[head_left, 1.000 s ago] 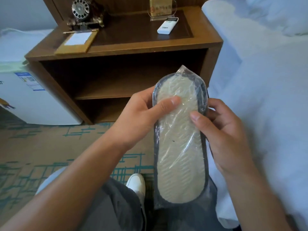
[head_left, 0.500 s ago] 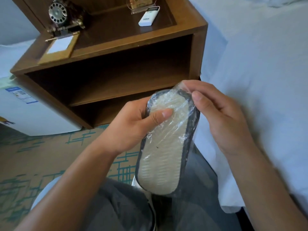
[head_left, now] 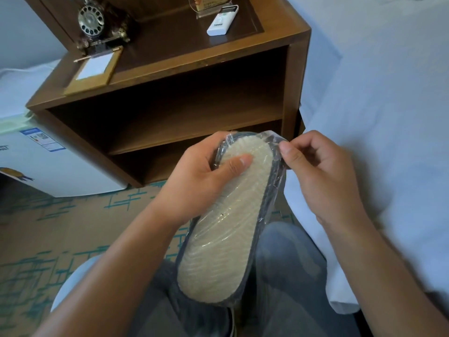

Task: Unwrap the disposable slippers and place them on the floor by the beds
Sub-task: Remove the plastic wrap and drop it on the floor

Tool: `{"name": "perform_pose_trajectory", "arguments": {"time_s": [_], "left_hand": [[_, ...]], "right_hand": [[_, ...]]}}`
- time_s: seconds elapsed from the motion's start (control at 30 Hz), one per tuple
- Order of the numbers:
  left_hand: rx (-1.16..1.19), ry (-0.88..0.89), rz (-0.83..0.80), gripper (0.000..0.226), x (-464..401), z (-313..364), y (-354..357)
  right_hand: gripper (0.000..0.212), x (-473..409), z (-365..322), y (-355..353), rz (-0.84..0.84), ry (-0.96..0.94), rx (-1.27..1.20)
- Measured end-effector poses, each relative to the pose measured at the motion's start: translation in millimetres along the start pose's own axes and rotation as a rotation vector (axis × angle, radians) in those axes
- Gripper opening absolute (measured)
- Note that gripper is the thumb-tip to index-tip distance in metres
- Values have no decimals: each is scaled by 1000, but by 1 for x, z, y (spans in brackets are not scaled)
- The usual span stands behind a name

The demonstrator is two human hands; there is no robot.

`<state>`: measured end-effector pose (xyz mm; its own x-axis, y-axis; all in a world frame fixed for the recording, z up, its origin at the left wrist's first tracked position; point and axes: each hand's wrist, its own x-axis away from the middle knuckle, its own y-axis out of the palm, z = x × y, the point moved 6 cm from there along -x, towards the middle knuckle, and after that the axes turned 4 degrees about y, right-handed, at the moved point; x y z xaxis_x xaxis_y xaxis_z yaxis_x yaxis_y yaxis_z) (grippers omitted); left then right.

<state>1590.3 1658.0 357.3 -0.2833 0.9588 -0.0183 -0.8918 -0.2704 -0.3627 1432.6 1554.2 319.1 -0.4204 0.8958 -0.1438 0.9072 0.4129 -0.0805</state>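
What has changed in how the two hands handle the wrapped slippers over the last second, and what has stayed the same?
The right hand left the side of the wrapped slippers, moved up to the far end and took a pinch grip on the plastic wrap at the top corner, pulling it outward. The pack tilted so that its far end leans right. Unchanged: the left hand holds the pack, thumb on the sole, and the wrap is unopened.

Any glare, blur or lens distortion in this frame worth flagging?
Head view: wide-angle bend bows the nightstand edges; the plastic wrap shows small glints over the slippers; the shelf interior is in deep shadow; both hands look sharp, the bed washed pale.
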Motion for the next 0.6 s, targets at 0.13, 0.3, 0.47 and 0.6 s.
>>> {"name": "perform_pose_trajectory", "arguments": {"time_s": [0.13, 0.3, 0.47, 0.6], "left_hand": [[-272, 36, 141, 25, -1, -1, -14], [-301, 62, 72, 31, 0, -2, -6], [-209, 72, -259, 29, 4, 4, 33], [-10, 25, -328, 31, 10, 1, 40]], "right_hand": [[18, 5, -5, 1, -18, 3, -5], [13, 18, -39, 8, -187, -138, -48], [12, 18, -60, -9, -90, -240, -49], [15, 11, -49, -18, -5, -174, -23]]}}
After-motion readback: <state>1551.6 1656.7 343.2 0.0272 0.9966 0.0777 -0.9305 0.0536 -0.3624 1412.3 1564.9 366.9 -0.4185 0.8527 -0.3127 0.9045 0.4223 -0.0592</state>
